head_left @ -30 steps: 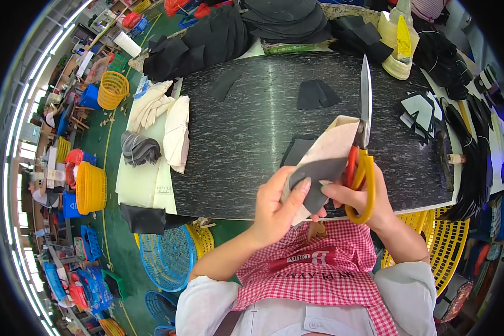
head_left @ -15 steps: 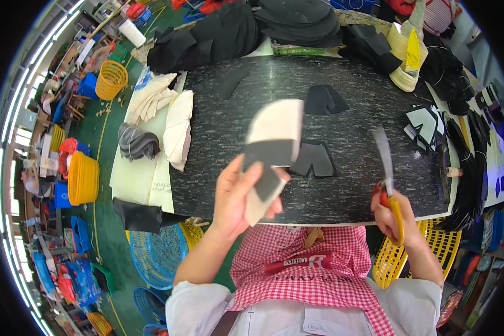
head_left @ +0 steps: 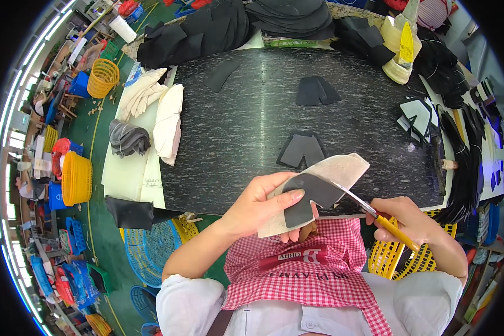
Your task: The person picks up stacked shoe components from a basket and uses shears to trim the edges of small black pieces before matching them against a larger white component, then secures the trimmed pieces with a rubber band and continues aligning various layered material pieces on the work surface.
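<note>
While our left hand (head_left: 265, 203) pinches notched black patch (head_left: 314, 191) on cream panel (head_left: 348, 168) | right hand (head_left: 406, 217) grips scissors (head_left: 369, 210) | drifting blades (head_left: 354, 198) might nick our patch

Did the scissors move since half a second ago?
Yes. Judged against the far black patch on the table, the tip of the scissors has swung left and closer to the table's near edge.

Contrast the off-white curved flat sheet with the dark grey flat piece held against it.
The off-white sheet is larger, extending past the dark grey piece. The sheet lies beneath; the piece lies on top. The sheet is pale, the piece dark. Both are flat and held in the left hand.
</note>
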Tool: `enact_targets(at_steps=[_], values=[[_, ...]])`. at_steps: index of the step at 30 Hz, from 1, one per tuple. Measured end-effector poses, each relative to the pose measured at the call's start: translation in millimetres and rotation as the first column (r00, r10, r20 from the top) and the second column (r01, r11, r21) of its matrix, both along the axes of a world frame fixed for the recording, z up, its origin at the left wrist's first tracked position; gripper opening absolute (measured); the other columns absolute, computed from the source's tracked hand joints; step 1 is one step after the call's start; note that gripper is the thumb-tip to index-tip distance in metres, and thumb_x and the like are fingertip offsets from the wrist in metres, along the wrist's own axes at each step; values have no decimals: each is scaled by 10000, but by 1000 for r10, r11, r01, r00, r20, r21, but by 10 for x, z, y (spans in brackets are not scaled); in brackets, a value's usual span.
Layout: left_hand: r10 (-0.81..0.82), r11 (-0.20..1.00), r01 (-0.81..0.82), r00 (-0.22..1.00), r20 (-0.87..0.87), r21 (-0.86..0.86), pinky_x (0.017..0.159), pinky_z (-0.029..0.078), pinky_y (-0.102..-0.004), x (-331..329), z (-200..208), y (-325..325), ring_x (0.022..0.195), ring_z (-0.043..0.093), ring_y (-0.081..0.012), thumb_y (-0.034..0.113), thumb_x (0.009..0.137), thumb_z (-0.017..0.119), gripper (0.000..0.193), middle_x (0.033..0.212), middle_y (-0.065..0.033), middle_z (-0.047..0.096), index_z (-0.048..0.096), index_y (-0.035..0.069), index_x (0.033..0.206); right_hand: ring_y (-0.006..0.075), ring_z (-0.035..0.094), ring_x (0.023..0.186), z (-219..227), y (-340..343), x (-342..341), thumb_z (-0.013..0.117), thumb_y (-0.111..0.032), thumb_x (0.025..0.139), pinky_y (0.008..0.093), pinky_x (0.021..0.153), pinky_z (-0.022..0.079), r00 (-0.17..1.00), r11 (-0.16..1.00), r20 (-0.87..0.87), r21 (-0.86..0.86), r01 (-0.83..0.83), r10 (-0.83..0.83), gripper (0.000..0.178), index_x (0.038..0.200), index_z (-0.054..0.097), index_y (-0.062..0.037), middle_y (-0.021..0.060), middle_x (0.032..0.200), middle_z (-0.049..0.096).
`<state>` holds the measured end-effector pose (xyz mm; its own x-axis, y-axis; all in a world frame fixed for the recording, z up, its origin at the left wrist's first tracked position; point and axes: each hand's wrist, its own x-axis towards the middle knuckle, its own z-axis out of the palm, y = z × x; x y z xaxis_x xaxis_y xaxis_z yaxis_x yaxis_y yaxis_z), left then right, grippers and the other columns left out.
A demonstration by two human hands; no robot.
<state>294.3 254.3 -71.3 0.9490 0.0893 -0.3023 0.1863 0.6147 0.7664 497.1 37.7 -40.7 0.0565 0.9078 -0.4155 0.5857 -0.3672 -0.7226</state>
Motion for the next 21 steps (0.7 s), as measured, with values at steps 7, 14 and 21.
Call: enact_targets(at_steps=[7, 14, 21], values=[[-42, 999, 42, 999, 17, 8, 409, 534, -296, -24, -67, 39, 534, 641, -216, 103, 931, 484, 304, 864, -207, 648, 475, -75, 1177, 277, 549, 566, 7, 17, -38, 649, -480, 784, 356, 534, 405, 996, 999, -87, -53, 1, -5, 466, 808, 514, -34, 120, 636, 531], [-131, 991, 131, 991, -20, 11, 440, 522, -263, -35, -126, -65, 555, 635, -180, 149, 946, 485, 333, 894, -130, 653, 470, -20, 1233, 215, 476, 527, -162, -242, -151, 691, -465, 757, 332, 516, 380, 954, 985, -266, -132, 108, -140, 492, 752, 487, -17, 122, 593, 468], [-232, 972, 234, 970, -78, 20, 461, 522, -264, 3, -128, -314, 581, 642, -181, 139, 947, 486, 349, 886, -117, 651, 460, -21, 1256, 184, 472, 524, -308, -488, -303, 691, -423, 779, 328, 504, 361, 944, 986, -292, -110, 128, -155, 452, 795, 477, -25, 117, 575, 435]])
